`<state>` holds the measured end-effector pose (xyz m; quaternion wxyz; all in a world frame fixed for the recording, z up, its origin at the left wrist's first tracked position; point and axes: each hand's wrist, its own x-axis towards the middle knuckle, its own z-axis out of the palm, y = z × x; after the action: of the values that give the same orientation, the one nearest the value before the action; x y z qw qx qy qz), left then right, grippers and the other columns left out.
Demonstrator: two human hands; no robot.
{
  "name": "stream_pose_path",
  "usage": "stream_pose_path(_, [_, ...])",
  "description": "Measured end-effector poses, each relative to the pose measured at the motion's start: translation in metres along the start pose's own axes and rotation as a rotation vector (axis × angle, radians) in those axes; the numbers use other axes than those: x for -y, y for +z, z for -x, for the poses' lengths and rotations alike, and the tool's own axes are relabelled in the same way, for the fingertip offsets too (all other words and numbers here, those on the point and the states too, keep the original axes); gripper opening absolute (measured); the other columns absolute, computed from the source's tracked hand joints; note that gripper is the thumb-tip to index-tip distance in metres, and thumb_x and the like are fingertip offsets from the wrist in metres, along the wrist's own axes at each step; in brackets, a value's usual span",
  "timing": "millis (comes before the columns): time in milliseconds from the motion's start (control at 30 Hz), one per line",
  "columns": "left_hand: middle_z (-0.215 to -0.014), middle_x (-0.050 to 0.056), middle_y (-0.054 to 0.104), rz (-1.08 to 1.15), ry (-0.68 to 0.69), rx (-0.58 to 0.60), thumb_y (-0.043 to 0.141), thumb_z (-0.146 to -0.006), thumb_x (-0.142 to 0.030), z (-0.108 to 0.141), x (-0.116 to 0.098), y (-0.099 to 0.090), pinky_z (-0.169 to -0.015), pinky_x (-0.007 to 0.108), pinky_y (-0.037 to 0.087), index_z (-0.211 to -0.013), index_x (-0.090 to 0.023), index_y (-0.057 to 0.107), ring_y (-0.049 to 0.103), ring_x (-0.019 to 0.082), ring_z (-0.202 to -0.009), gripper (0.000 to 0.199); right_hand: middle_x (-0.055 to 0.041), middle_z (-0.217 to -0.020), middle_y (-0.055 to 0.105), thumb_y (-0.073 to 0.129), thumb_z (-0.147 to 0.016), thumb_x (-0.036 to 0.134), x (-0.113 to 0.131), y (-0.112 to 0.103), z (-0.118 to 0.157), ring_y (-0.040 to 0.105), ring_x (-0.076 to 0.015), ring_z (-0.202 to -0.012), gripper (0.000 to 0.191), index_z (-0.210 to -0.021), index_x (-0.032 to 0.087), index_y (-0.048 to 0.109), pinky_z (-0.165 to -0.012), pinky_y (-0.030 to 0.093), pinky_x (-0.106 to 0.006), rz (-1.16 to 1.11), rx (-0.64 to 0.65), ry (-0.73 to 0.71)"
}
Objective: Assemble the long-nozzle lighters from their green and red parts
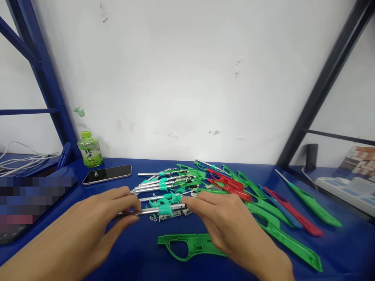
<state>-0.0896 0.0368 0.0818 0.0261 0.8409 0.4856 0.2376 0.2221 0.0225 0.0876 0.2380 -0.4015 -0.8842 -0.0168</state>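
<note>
As hands [101, 212] [222, 218] hold rod [149, 212], green shell [206, 244] seemingly apart

- Our left hand [102, 212] pinched one end of a metal tube [148, 211] bearing a teal piece [165, 210].
- Our right hand [221, 216] held its other end.
- Nearer us, a green half-shell [192, 244] lay on the blue table [134, 251].
- Beyond, we saw more tubes [150, 187] and a bottle [90, 151].

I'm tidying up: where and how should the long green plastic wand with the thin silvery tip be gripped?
Probably around the broad handle of the green plastic wand, coming from the near side with the right hand. That wide end lies towards the person; the slender tip points towards the white wall. Favour its right, since a long red plastic piece lies to its left.
</note>
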Motion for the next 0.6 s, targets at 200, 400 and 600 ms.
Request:
stream_pose_path(200, [-0.097, 0.002, 0.077, -0.039, 0.005, 0.018, 0.061, -0.101, -0.048, -0.001, -0.006, -0.009, -0.079, 0.033, 0.052, -0.094, -0.033, 0.079, 0.071, 0.025, -0.089, 0.025, -0.0036, -0.092, 0.078, 0.051, -0.112, 0.017, -0.003, -0.004, -0.001, 0.069, -0.0174, -0.077, 0.031, -0.112, 0.026, 0.081, -0.072, 0.045, -0.028, -0.121, 0.014, -0.027])
stream_pose_path(400, [-0.094, 0.002, 0.074, -0.056, 0.027, 0.046, 0.06, -0.102, -0.049, -0.002, -0.011, -0.013, -0.076, 0.033, 0.051, -0.092, -0.03, 0.076, 0.069, 0.025, -0.086, 0.026, -0.0045, -0.092, 0.08, 0.05, -0.113, 0.021, -0.007, -0.004, 0.0, 0.071, -0.0185, -0.078, 0.031, -0.118, 0.024, 0.081, -0.073, 0.045, -0.028, -0.108, 0.01, -0.021])
stream_pose_path(600, [-0.096, 0.002, 0.077, 0.033, 0.073, 0.096, 0.052, -0.106, -0.036, -0.003, -0.019, -0.006, -0.075, 0.031, 0.053, -0.102, -0.027, 0.073, 0.073, 0.023, -0.086, 0.024, -0.0042, -0.093, 0.082, 0.051, -0.115, 0.026, -0.005, 0.001, -0.003, 0.074, -0.0191, -0.081, 0.031, -0.117, 0.025, 0.081, -0.075, 0.045, -0.028, -0.118, 0.032, -0.051])
